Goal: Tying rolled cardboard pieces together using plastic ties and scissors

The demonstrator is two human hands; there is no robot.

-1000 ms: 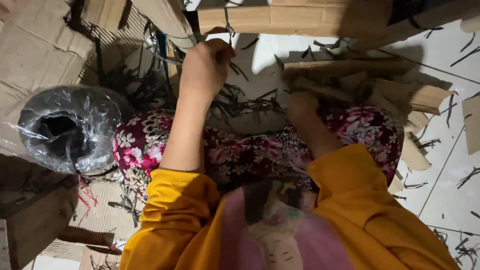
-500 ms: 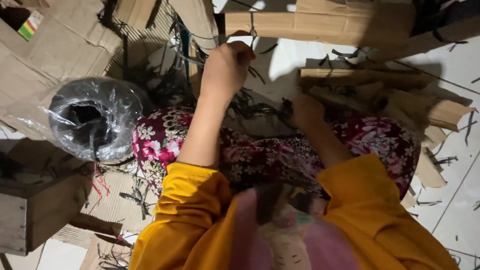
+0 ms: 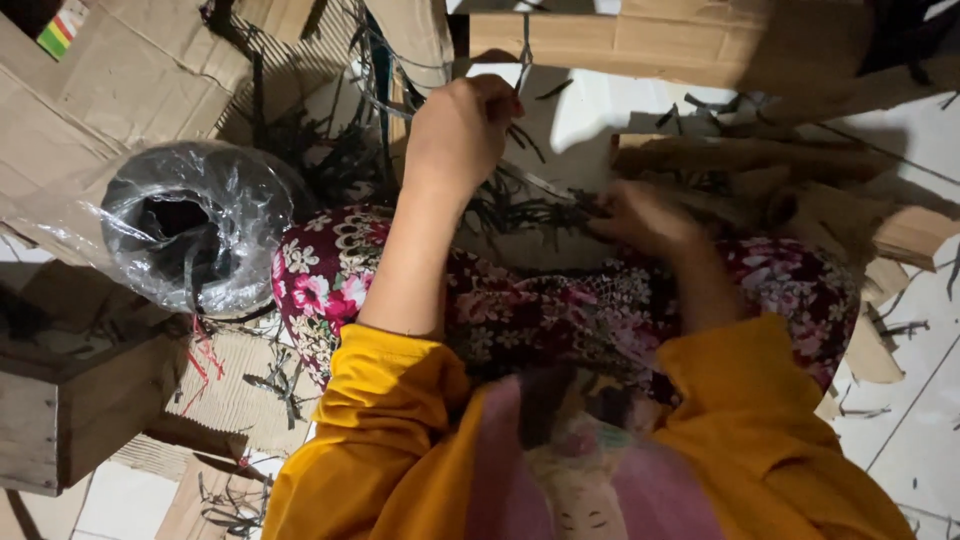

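Observation:
My left hand (image 3: 460,130) is raised in front of me, its fingers closed on a thin dark strap (image 3: 524,55) that runs up across a cardboard piece (image 3: 660,40). My right hand (image 3: 640,215) is lower, blurred, and touches a tangle of dark straps (image 3: 520,210) lying by my knees. Whether the right hand grips a strap I cannot tell. My floral-patterned lap (image 3: 560,300) and yellow sleeves fill the lower middle of the head view.
A roll of dark strap wrapped in clear plastic (image 3: 185,235) sits at my left. Flattened cardboard (image 3: 110,90) lies behind it, a wooden crate (image 3: 70,400) at lower left. Stacked cardboard strips (image 3: 760,160) lie at right on white floor tiles (image 3: 900,400) with strap scraps.
My left hand has stayed up at the strap near the cardboard. My right hand has slid left along the straps by my knees. The camera has tilted slightly, showing more of the crate.

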